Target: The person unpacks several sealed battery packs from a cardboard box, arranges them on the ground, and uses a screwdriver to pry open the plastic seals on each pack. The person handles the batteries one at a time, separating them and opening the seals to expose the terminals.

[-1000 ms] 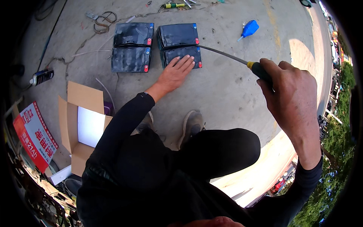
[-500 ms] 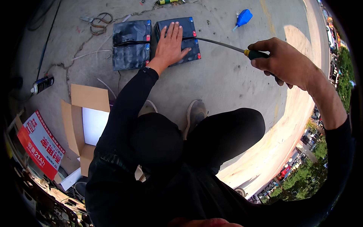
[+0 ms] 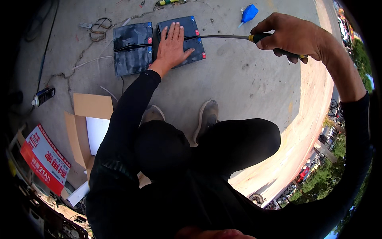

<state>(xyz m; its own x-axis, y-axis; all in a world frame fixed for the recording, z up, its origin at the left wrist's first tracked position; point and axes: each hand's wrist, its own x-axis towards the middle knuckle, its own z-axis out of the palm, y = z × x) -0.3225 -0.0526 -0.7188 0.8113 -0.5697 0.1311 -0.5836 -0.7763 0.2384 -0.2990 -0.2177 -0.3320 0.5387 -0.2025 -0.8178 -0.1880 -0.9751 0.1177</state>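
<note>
Four black batteries with red and blue terminals lie in two pairs: a left pair [image 3: 131, 60] and a right pair [image 3: 194, 51]. My left hand [image 3: 172, 49] rests palm-down on the right pair, fingers spread across its upper battery. My right hand [image 3: 288, 40] is wrapped round the yellow and dark-green handle of a long screwdriver-like tool [image 3: 225, 36]. Its metal shaft runs left into the seam between the two right batteries; the tip is hidden there.
A blue squeeze bottle [image 3: 249, 14] lies beyond the tool, scissors [image 3: 97, 28] beside the left pair. At left are a spray can [image 3: 43, 96], an open cardboard box [image 3: 91, 104] and a red-and-white printed panel [image 3: 45, 159]. My feet and knees occupy the lower middle.
My left hand has slid up from the lower right battery onto the upper one. My right hand has moved upward with the tool, whose shaft now lies nearly level.
</note>
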